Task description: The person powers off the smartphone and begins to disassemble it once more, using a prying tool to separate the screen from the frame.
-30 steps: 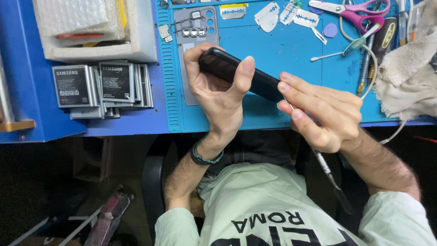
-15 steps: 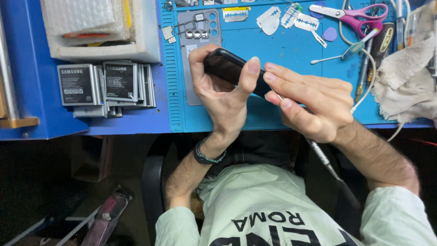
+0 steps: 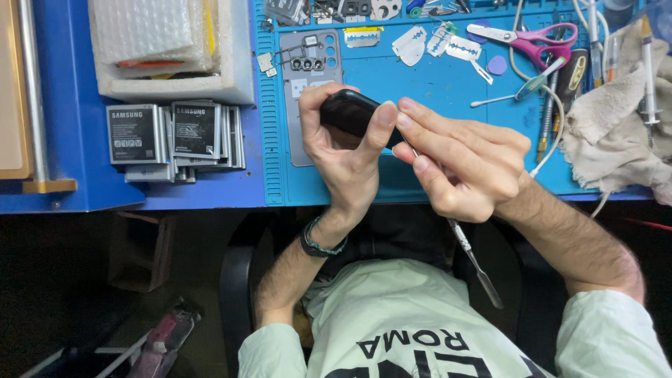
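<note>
Right now your left hand point(image 3: 343, 157) is clamping the glossy black slab-shaped phone point(image 3: 353, 113) above the blue silicone mat's point(image 3: 434, 91) near edge, long axis running toward your right hand point(image 3: 465, 164), which is pinching a thin metal spudger point(image 3: 476, 262) against the phone's right end.

Pink-handled scissors point(image 3: 535, 38) and loose razor blades point(image 3: 434, 40) lie on the blue work mat point(image 3: 448, 84), a crumpled beige cloth point(image 3: 616, 133) at one end, a grey phone back cover point(image 3: 308, 63) beside stacked flat batteries point(image 3: 171, 136) below a white foam box point(image 3: 168, 77).
</note>
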